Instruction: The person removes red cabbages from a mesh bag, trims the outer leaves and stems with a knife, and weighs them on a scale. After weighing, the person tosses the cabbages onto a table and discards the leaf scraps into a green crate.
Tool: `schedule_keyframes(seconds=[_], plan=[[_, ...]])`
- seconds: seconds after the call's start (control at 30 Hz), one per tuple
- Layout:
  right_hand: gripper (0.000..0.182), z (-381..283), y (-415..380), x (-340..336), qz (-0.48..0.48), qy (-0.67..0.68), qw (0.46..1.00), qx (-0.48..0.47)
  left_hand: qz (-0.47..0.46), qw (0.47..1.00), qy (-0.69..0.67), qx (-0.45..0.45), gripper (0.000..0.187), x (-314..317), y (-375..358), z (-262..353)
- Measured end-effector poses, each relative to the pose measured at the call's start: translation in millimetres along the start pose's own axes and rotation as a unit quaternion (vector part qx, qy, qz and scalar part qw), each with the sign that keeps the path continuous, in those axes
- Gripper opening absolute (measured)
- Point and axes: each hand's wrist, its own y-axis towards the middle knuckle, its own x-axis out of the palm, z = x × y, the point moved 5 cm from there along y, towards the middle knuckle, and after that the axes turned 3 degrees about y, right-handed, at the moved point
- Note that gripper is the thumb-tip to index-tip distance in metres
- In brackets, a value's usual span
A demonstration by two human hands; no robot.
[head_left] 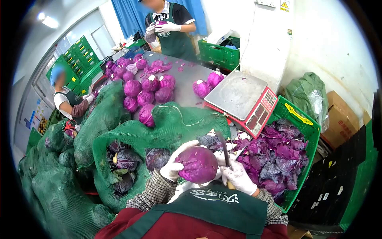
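A peeled red cabbage rests in my white-gloved left hand, its fingers spread round the left side and top. My right hand, also gloved, is closed on a knife whose dark blade points up and away from me, just right of the cabbage. Below my left hand, an open green mesh sack holds unpeeled cabbages with dark outer leaves. To the right of the knife stands a green crate heaped with loose purple leaves.
Peeled cabbages are grouped on the metal table. A red-framed scale stands at the right. Full mesh sacks lie at left. One co-worker across the table holds a cabbage; another person stands at far left.
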Motion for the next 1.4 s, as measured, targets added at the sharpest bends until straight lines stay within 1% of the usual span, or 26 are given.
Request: schedule_keyframes(seconds=[0.03, 0.1, 0.2, 0.3, 0.33, 0.43, 0.57, 0.67, 0.77, 0.8, 0.83, 0.9, 0.93, 0.97, 1.03, 1.07, 1.1, 1.13, 1.17, 1.2, 1.23, 1.27, 1.3, 1.33, 1.37, 1.4], plan=[[0.031, 13.3, 1.3, 3.2, -0.035, 0.059, 0.998, 0.003, -0.012, 0.999, 0.037, 0.007, 0.098, 0.8, 1.9, 5.1], [0.029, 8.7, -1.6, 6.9, -0.042, 0.069, 0.997, 0.018, -0.036, 0.996, 0.079, 0.015, 0.100, 2.5, 4.7, 12.9], [0.026, 10.8, 0.0, 3.8, -0.011, 0.151, 0.988, 0.026, -0.049, 0.992, 0.113, 0.017, 0.101, 3.9, 6.3, 18.9], [0.025, 22.2, 0.8, -1.1, -0.019, 0.192, 0.978, 0.084, -0.055, 0.991, 0.121, 0.009, 0.100, 4.2, 6.9, 22.6], [0.025, 28.6, 1.1, -1.5, -0.040, 0.245, 0.964, 0.094, -0.056, 0.992, 0.112, 0.006, 0.100, 4.3, 7.2, 22.1], [0.022, 28.4, 1.6, 6.5, -0.016, 0.295, 0.950, 0.096, -0.055, 0.994, 0.095, 0.003, 0.100, 4.1, 6.6, 20.3], [0.019, 34.1, 2.8, 10.4, -0.020, 0.273, 0.954, 0.124, -0.063, 0.994, 0.092, 0.009, 0.100, 3.7, 6.6, 20.9], [0.012, 41.3, 3.4, 3.7, -0.029, 0.291, 0.947, 0.137, -0.077, 0.991, 0.106, 0.009, 0.099, 3.5, 7.4, 21.8], [0.010, 19.3, -5.3, 2.4, -0.039, 0.401, 0.905, 0.134, -0.078, 0.992, 0.095, -0.014, 0.098, 3.5, 7.3, 20.8], [0.013, 12.1, -5.4, -1.8, -0.033, 0.369, 0.924, 0.096, -0.076, 0.993, 0.084, -0.026, 0.098, 3.6, 6.7, 19.4], [0.016, 11.5, -4.6, -1.6, -0.083, 0.427, 0.898, 0.067, -0.082, 0.994, 0.050, -0.049, 0.100, 2.4, 5.6, 14.4], [0.017, -13.4, -1.6, 0.1, -0.114, 0.403, 0.908, 0.016, -0.095, 0.990, -0.019, -0.098, 0.103, -4.4, 4.7, -2.3], [0.016, -20.1, -0.8, -0.5, -0.062, 0.434, 0.898, 0.022, -0.114, 0.986, -0.041, -0.116, 0.103, -6.9, 4.7, -11.5], [0.013, -29.9, 3.9, -1.2, -0.020, 0.447, 0.894, 0.008, -0.096, 0.987, -0.064, -0.113, 0.105, -10.8, 2.6, -24.2], [0.010, -50.6, 12.3, -3.5, 0.010, 0.474, 0.879, -0.060, -0.151, 0.963, -0.149, -0.167, 0.108, 0.0, 3.1, -35.5], [0.018, -49.2, 18.5, -14.0, 0.084, 0.468, 0.878, -0.050, -0.223, 0.944, -0.196, -0.144, 0.093, 18.4, 9.2, -35.4], [0.026, -44.4, 27.7, -24.1, 0.095, 0.450, 0.883, -0.098, -0.281, 0.918, -0.251, -0.124, 0.088, 16.1, 12.2, -53.7], [0.025, -46.0, 25.4, -34.5, 0.131, 0.438, 0.883, -0.106, -0.336, 0.886, -0.304, -0.101, 0.084, -1.5, 12.6, -84.3], [0.024, -56.6, 20.7, -38.5, 0.166, 0.425, 0.883, -0.114, -0.359, 0.837, -0.391, -0.134, 0.082, -6.8, 14.0, -100.6], [0.015, -64.4, 12.8, -43.4, 0.222, 0.418, 0.864, -0.170, -0.378, 0.780, -0.469, -0.171, 0.081, -8.4, 15.6, -113.5], [0.013, -72.5, 3.4, -51.9, 0.262, 0.365, 0.867, -0.216, -0.356, 0.692, -0.573, -0.259, 0.081, -11.3, 16.2, -126.2], [0.015, -58.5, 0.4, -76.4, 0.286, 0.355, 0.855, -0.248, -0.262, 0.743, -0.563, -0.250, 0.076, -4.3, 11.0, -108.1], [0.016, -57.9, -6.1, -95.7, 0.252, 0.314, 0.872, -0.278, -0.162, 0.794, -0.535, -0.239, 0.071, 0.7, 4.3, -90.1], [0.017, -59.6, -11.6, -110.7, 0.322, 0.241, 0.868, -0.291, -0.068, 0.838, -0.490, -0.231, 0.067, 4.8, -4.4, -71.3], [0.017, -62.1, -18.9, -125.0, 0.390, 0.164, 0.854, -0.304, -0.081, 0.797, -0.568, -0.189, 0.064, 19.2, -2.0, -62.3], [0.024, -37.3, -18.7, -154.5, 0.404, 0.213, 0.851, -0.260, -0.055, 0.917, -0.361, -0.159, 0.066, 15.1, -2.5, -59.6]])
